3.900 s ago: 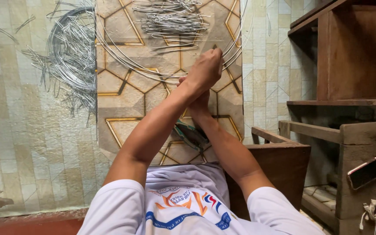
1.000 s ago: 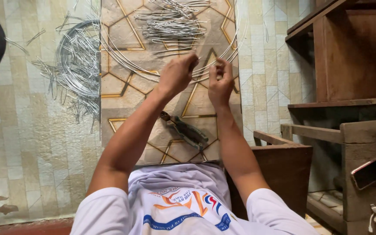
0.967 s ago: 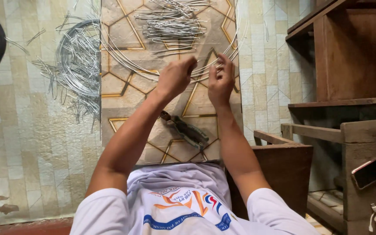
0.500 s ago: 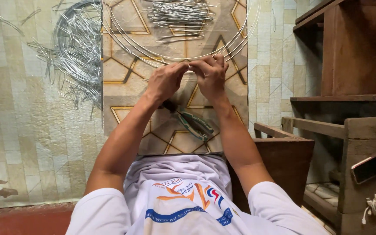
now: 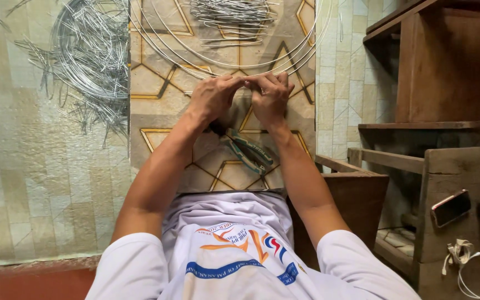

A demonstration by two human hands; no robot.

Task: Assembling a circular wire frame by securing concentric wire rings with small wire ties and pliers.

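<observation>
From the head camera, looking down over the person's white printed shirt (image 5: 234, 255), both bare arms reach forward over a patterned floor mat (image 5: 162, 94) with gold star lines. The left hand (image 5: 213, 99) and the right hand (image 5: 271, 99) meet at the fingertips, knuckles up, and between them they pinch a thin silver wire (image 5: 245, 76) that curves away on either side as part of a big loop lying on the mat. The fingers of both hands are curled closed on that wire, thumbs tucked under where they cannot be made out clearly. More loops of the same wire arc around the far side of the hands, touching or overlapping one another. Just below the hands, between the forearms, a pair of pliers (image 5: 249, 151) with dark green grips lies flat on the mat, apart from either hand. At the top of the mat sits a bundle of short bent wire pieces (image 5: 233, 14). Off to the left, on the pale tiled floor, a tangled coil of wire (image 5: 87, 55) spreads out with loose ends sticking from it. To the right stands dark wooden furniture (image 5: 445, 66), and on a lower wooden ledge rests a phone (image 5: 450, 207), with a white cable (image 5: 465, 258) beside it.
</observation>
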